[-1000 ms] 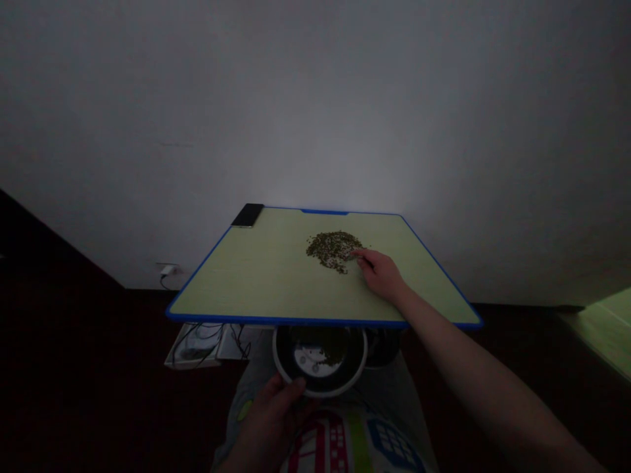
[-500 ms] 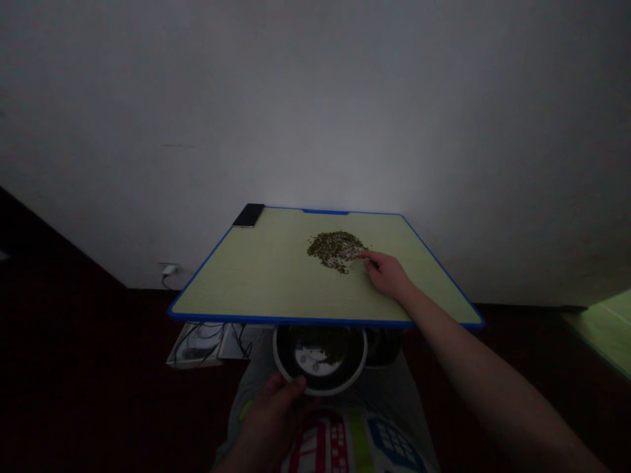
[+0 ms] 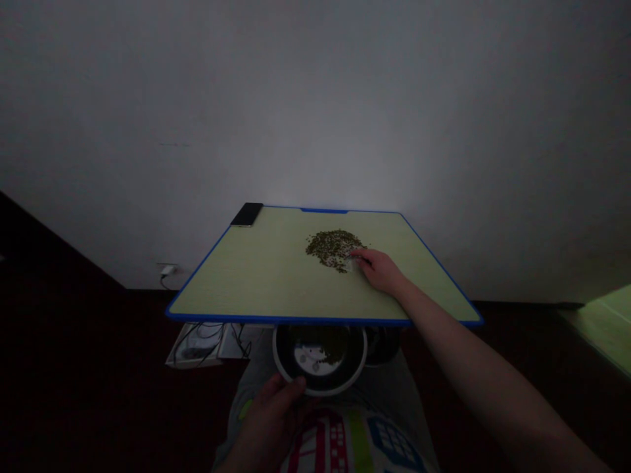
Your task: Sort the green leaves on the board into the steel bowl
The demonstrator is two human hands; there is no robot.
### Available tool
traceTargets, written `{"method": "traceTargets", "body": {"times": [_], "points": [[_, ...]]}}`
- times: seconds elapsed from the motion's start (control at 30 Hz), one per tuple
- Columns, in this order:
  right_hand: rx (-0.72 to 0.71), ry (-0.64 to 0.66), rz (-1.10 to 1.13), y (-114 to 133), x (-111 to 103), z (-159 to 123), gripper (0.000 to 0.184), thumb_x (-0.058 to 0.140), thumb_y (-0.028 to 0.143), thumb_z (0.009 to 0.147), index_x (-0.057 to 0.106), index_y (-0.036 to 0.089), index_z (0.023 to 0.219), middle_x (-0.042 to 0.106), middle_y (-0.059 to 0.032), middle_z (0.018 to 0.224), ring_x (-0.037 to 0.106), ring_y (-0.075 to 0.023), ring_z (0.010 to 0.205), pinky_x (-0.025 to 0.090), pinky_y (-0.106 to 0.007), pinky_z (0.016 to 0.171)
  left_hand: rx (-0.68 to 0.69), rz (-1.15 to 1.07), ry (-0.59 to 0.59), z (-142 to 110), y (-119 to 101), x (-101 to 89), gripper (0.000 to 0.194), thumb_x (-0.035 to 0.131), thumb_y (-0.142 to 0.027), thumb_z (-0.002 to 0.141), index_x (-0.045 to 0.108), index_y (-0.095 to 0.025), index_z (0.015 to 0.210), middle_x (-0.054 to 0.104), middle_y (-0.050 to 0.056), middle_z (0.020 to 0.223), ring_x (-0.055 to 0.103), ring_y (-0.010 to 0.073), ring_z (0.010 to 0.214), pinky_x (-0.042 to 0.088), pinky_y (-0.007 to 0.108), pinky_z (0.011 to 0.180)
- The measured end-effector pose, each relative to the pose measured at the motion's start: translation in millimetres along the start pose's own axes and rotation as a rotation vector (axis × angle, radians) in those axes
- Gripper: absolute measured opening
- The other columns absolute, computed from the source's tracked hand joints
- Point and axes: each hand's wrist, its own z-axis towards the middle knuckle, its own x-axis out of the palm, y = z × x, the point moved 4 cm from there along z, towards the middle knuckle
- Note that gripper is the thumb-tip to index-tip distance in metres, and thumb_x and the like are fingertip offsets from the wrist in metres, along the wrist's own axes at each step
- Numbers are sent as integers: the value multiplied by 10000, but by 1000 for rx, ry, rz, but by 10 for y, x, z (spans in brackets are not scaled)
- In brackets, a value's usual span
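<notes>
A loose heap of small greenish-brown beans or seeds point(image 3: 331, 246) lies spread on a pale tabletop point(image 3: 246, 282) with a blue rim. At the right edge of the heap, my right hand point(image 3: 379, 269) touches the grains with its index finger stretched out; the other fingers are curled lower, a dark gap between. Below the table's near edge, on my lap, is a round dark bowl with a light rim point(image 3: 329, 392), more grains on its pale bottom. My left hand point(image 3: 279, 401) grips the bowl's near-left rim, thumb on top. The table edge hides the bowl's far side.
A black phone point(image 3: 247, 214) lies at the table's far left corner. Beneath the table are another dark container point(image 3: 384, 347), right of the bowl, and a white box with cables point(image 3: 194, 348) at left. A wall point(image 3: 315, 112) stands behind, with a plugged-in charger point(image 3: 168, 269).
My right hand has shifted slightly left, its index finger further into the heap's right edge. My left hand and the bowl stay where they were.
</notes>
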Motion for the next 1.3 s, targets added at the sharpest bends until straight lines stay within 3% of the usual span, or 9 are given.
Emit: {"method": "traceTargets", "body": {"times": [0.23,0.43,0.87,1.03,1.3], "points": [[-20,28,10,21,-4,-11,333,453,187,906,665,221,1161,694,-68,1139,629,-199,1048,468,-375,947,-17,-3,-4,-56,-29,53,250,802,-143,631,704,-167,860,808,84,945,706,321,1027,562,400,882],[-26,36,18,36,-12,-24,328,458,180,902,671,217,1149,693,-72,1147,628,-200,1058,472,-364,934,6,5,2,-16,-6,22,334,813,-170,611,697,-174,924,796,103,995,686,320,1075,536,422,947],[-21,27,9,29,-3,-14,334,453,209,906,668,202,1162,697,-81,1124,630,-210,1045,476,-377,932,-17,2,16,6,14,-16,279,793,-141,647,700,-160,909,792,123,1004,683,337,1074,545,425,927],[-33,39,25,32,10,-13,334,456,200,903,668,215,1161,692,-64,1147,629,-193,1058,476,-353,941,0,1,4,-13,-22,20,217,785,-150,649,715,-170,853,807,80,944,664,345,1105,530,429,947],[-73,43,45,22,49,13,327,464,205,911,664,228,1169,689,-66,1161,628,-206,1071,473,-378,955,-29,39,-38,-55,-22,41,300,817,-154,605,694,-164,878,803,89,950,696,315,1056,553,401,919]]}}
